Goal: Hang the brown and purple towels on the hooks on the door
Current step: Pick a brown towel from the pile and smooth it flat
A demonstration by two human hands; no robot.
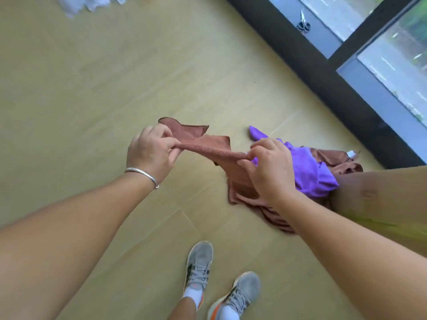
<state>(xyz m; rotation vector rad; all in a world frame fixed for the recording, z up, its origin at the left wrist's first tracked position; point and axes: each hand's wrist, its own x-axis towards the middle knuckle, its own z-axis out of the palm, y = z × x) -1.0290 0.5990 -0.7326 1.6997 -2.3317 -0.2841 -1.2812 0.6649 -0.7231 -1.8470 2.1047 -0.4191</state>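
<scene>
Step in hand, as judged: prep of the soft brown terry towel point(208, 146), its top edge stretched taut between both hands, approx. centre of view. The left hand point(151, 151) pinches one corner; the right hand point(268, 167) pinches the edge and also grips the smooth, crumpled purple cloth towel point(307, 172) at 3 o'clock. Hooks and door are not seen. Next move prob. requires locating a hook and keeping the edge spread.

Right hand point(268, 167) and forearm cover part of the brown towel point(208, 146) and purple towel point(309, 167), the white fabric point(92, 3) is cut off at top edge, dark item on the sill point(303, 23) too small to identify.
</scene>
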